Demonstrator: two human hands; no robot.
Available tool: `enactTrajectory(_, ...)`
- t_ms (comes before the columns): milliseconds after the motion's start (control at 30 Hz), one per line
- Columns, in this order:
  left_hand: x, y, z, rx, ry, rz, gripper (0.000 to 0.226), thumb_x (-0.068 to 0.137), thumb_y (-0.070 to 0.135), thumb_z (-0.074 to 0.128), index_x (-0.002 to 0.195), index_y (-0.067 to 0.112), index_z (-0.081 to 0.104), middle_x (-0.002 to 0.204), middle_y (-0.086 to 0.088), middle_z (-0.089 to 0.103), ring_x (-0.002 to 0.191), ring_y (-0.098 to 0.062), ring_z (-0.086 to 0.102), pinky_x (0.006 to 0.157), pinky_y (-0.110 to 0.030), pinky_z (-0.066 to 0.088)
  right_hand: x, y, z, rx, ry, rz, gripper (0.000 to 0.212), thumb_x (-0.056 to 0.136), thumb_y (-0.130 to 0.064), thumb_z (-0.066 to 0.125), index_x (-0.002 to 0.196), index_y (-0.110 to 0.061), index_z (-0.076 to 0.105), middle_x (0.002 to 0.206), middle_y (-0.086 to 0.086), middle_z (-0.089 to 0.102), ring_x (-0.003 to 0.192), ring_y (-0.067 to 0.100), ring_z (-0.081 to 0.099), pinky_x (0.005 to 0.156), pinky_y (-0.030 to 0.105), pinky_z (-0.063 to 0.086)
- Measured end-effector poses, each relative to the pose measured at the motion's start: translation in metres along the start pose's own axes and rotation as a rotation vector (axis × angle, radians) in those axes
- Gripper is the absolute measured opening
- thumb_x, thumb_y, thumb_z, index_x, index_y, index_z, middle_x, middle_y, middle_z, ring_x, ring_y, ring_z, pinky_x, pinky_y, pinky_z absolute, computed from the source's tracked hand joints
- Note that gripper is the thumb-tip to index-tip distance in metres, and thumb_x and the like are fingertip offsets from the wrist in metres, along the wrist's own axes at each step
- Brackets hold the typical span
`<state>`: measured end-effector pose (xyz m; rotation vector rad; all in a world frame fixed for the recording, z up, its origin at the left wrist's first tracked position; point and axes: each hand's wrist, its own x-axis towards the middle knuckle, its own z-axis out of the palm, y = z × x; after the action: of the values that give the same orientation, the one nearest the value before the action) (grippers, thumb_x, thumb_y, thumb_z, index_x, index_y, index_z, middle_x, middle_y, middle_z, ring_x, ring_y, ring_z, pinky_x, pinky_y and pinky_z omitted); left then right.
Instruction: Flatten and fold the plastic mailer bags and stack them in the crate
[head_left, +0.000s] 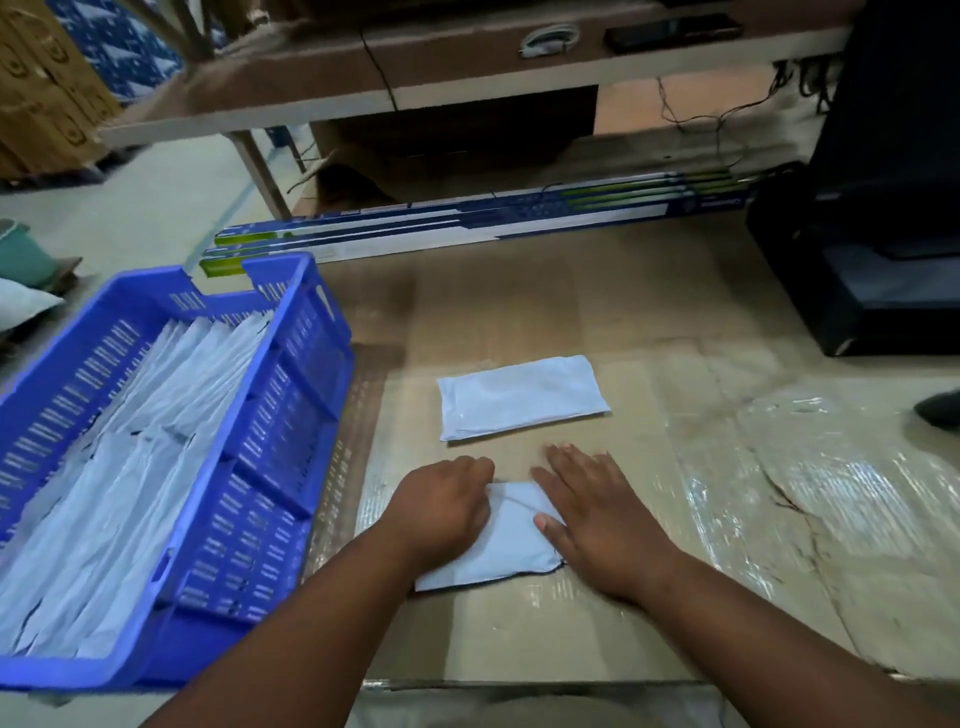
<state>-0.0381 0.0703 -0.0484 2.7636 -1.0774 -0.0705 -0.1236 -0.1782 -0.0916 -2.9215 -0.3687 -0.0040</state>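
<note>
head view: only camera, so everything below comes from it.
left hand: yours, fingers curled down over the left edge of the near mailer. It reads as pressing, but you hide the fingertips, so I can't tell if they pinch the plastic or just rest on it.
right hand: flat, fingers spread and straight, palm on the bag's right side, thumb lying across the top face. Holding nothing.
near mailer: white, folded small, flat on the cardboard-covered worktop, between your two hands, just right of the crate.
folded mailer: done, lying just beyond your hands, not touching the near one, not yet in the crate.
crate: blue, slotted walls, left of the work area, already holding rows of white bags.
step: looks like pressing the fold flat before stacking.
how to do it well: sweep from the crease outward so trapped air leaves through the open end; keep one hand anchoring so the slick plastic doesn't slide; square the edges before you lift.
risk: the fold will likely spring open if released early.
next: probably both folded bags go left into the crate, aligned with the rows.
</note>
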Motion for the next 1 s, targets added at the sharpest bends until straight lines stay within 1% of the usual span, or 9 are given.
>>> enactTrajectory(167,-0.002,-0.015,0.010,0.134,0.095,0.075,0.015,0.098,0.038,0.052,0.104,0.025,0.057,0.089,0.002,0.061,0.072,-0.028,0.060,0.055,-0.039,0.046,0.005,0.022,-0.008,-0.062,-0.106,-0.094,0.067,0.109,-0.061,0.018,0.168,-0.031,0.015,0.178,0.000,0.002,0.163,0.024,0.003,0.129,0.058,0.002)
enactTrajectory(267,0.000,-0.020,0.004,0.202,0.130,-0.019,0.013,0.098,0.035,0.058,0.098,0.022,0.059,0.092,0.001,0.057,0.078,-0.029,0.057,0.060,-0.043,0.049,0.004,0.027,-0.006,-0.051,-0.092,-0.117,0.069,0.108,-0.063,0.015,0.169,-0.030,0.008,0.177,0.001,-0.003,0.163,0.024,-0.004,0.127,0.059,-0.001)
enactTrajectory(333,-0.007,-0.019,-0.002,0.246,0.176,-0.078,0.013,0.098,0.030,0.059,0.099,0.018,0.062,0.097,-0.002,0.055,0.086,-0.028,0.052,0.072,-0.048,0.050,0.003,0.028,-0.005,-0.052,-0.072,-0.128,0.070,0.108,-0.064,0.014,0.169,-0.030,0.010,0.177,0.003,0.000,0.164,0.024,-0.002,0.126,0.059,-0.001)
enactTrajectory(433,-0.032,0.000,-0.005,0.214,0.241,-0.112,0.034,0.105,0.034,0.054,0.127,0.011,0.066,0.131,-0.007,0.060,0.120,-0.030,0.055,0.104,-0.049,0.047,0.005,0.028,-0.004,-0.046,-0.078,-0.134,0.071,0.108,-0.065,0.013,0.169,-0.030,0.009,0.177,0.003,-0.003,0.163,0.025,-0.004,0.127,0.061,-0.001)
enactTrajectory(500,-0.050,0.021,0.000,0.127,0.255,-0.119,0.053,0.109,0.039,0.049,0.151,0.009,0.054,0.160,-0.010,0.047,0.150,-0.028,0.042,0.125,-0.045,0.031,0.006,0.029,-0.002,-0.040,-0.076,-0.139,0.072,0.107,-0.066,0.013,0.169,-0.030,0.010,0.177,0.003,-0.003,0.163,0.024,-0.005,0.127,0.061,-0.001)
enactTrajectory(567,-0.063,0.034,0.010,0.067,0.216,-0.117,0.065,0.110,0.043,0.045,0.165,0.009,0.033,0.174,-0.010,0.024,0.163,-0.024,0.019,0.132,-0.041,0.015,0.005,0.029,-0.001,-0.048,-0.062,-0.134,0.072,0.107,-0.066,0.014,0.169,-0.030,0.013,0.177,0.002,0.000,0.164,0.024,-0.002,0.127,0.062,0.000)
enactTrajectory(767,-0.072,0.021,0.042,0.123,-0.079,-0.288,0.082,0.107,0.065,0.016,0.169,0.017,-0.010,0.175,-0.001,-0.022,0.161,-0.016,-0.021,0.133,-0.044,-0.003,0.002,0.015,-0.011,-0.112,-0.014,-0.077,0.071,0.107,-0.059,0.020,0.165,-0.020,0.031,0.176,0.007,0.015,0.163,0.027,0.006,0.125,0.068,0.007)
enactTrajectory(900,-0.069,0.019,0.047,0.108,-0.046,-0.264,0.078,0.107,0.053,0.025,0.169,0.009,0.011,0.177,-0.012,-0.003,0.165,-0.026,-0.003,0.131,-0.048,0.006,0.008,-0.035,-0.034,-0.159,0.140,-0.170,0.065,0.104,-0.046,0.032,0.156,-0.009,0.048,0.169,0.015,0.034,0.159,0.030,0.027,0.123,0.064,0.016)
enactTrajectory(1000,-0.070,0.018,0.047,0.073,0.002,-0.231,0.076,0.101,0.045,0.034,0.164,0.002,0.031,0.174,-0.021,0.018,0.162,-0.036,0.016,0.127,-0.053,0.017,0.017,-0.081,-0.023,-0.143,0.058,-0.242,0.068,0.106,-0.050,0.031,0.155,-0.006,0.047,0.166,0.015,0.038,0.158,0.028,0.030,0.125,0.059,0.010)
